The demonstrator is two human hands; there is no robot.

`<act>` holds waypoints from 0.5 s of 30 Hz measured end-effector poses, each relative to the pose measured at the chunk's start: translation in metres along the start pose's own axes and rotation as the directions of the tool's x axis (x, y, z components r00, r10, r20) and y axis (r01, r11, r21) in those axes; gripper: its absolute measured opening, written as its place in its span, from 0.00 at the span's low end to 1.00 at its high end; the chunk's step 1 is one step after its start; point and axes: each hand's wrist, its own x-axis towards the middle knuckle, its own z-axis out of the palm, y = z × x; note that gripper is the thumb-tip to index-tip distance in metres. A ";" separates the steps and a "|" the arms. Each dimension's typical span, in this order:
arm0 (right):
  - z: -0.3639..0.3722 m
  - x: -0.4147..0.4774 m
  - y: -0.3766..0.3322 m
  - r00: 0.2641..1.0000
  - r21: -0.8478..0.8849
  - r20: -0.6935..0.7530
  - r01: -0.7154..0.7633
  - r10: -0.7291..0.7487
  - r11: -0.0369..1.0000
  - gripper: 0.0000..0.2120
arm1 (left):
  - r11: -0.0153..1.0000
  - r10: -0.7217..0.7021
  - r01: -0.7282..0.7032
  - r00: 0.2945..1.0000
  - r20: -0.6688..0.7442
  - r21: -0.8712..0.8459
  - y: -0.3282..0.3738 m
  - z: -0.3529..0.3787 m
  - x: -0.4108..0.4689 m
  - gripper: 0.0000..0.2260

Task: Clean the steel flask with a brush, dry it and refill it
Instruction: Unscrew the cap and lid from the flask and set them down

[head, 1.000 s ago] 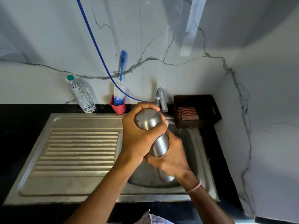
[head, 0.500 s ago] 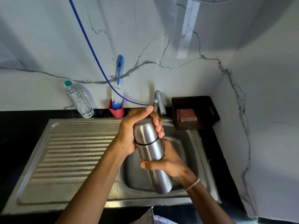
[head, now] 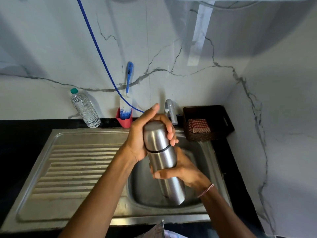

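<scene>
Steel flask (head: 163,162) held tilted over the sink (head: 77,169) basin, cap (head: 154,134) end up. Left hand (head: 139,140) wraps fingers round the cap, thumb sticking up free. Right hand (head: 183,170) grips the flask body lower down, thumb across the front. Dark ring at the cap seam, can't tell if it's loosened. Brush (head: 127,103) stands in a red holder (head: 124,121) at the wall, water bottle (head: 84,110) to its left, tap (head: 170,110) behind the hands, checked cloth (head: 199,125) in a dark basket (head: 228,124) on the worktop (head: 20,134)

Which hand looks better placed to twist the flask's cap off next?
Probably the left hand: its fingers curl round the cap, while the right hand grips the flask lower down.
</scene>
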 end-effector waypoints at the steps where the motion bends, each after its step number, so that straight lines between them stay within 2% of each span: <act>1: 0.003 0.002 0.000 0.996 -0.091 -0.086 0.013 -0.021 0.996 0.21 | 1.000 0.018 -0.017 0.996 -0.086 0.013 -0.002 0.004 0.000 0.23; 3: 0.011 0.006 -0.001 0.936 -0.342 -0.336 -0.023 -0.099 0.939 0.25 | 0.997 0.077 -0.078 0.938 -0.337 0.010 -0.007 0.012 0.001 0.22; 4: 0.015 0.007 -0.001 0.889 -0.453 -0.430 -0.061 -0.158 0.889 0.26 | 0.994 0.094 -0.109 0.892 -0.442 -0.007 -0.010 0.015 0.001 0.21; 5: 0.018 0.008 -0.002 0.861 -0.511 -0.468 -0.077 -0.202 0.856 0.27 | 0.992 0.111 -0.122 0.865 -0.488 0.010 -0.010 0.013 0.002 0.20; 6: 0.018 0.007 -0.003 0.863 -0.502 -0.457 -0.052 -0.214 0.863 0.26 | 0.992 0.127 -0.124 0.870 -0.477 0.037 -0.010 0.008 0.002 0.19; 7: 0.016 0.007 -0.004 0.889 -0.431 -0.413 -0.002 -0.196 0.903 0.25 | 0.990 0.141 -0.128 0.906 -0.399 0.060 -0.006 0.004 0.000 0.21; 9: 0.012 0.004 -0.009 0.959 -0.225 -0.257 0.064 -0.122 0.972 0.22 | 0.989 0.143 -0.136 0.975 -0.168 0.049 0.003 -0.007 -0.006 0.29; 11: 0.009 0.001 -0.014 0.994 -0.101 -0.092 0.046 -0.055 0.994 0.19 | 0.991 0.125 -0.126 0.992 0.020 0.053 0.006 -0.015 -0.009 0.32; 13: 0.010 0.001 -0.017 1.000 -0.087 -0.021 0.014 -0.016 0.996 0.18 | 0.994 0.100 -0.101 0.994 0.045 0.031 0.006 -0.011 -0.010 0.26; 15: 0.014 0.002 -0.015 0.994 -0.168 -0.107 0.016 -0.035 0.986 0.19 | 0.996 0.082 -0.081 0.995 -0.055 0.034 0.005 -0.002 -0.009 0.21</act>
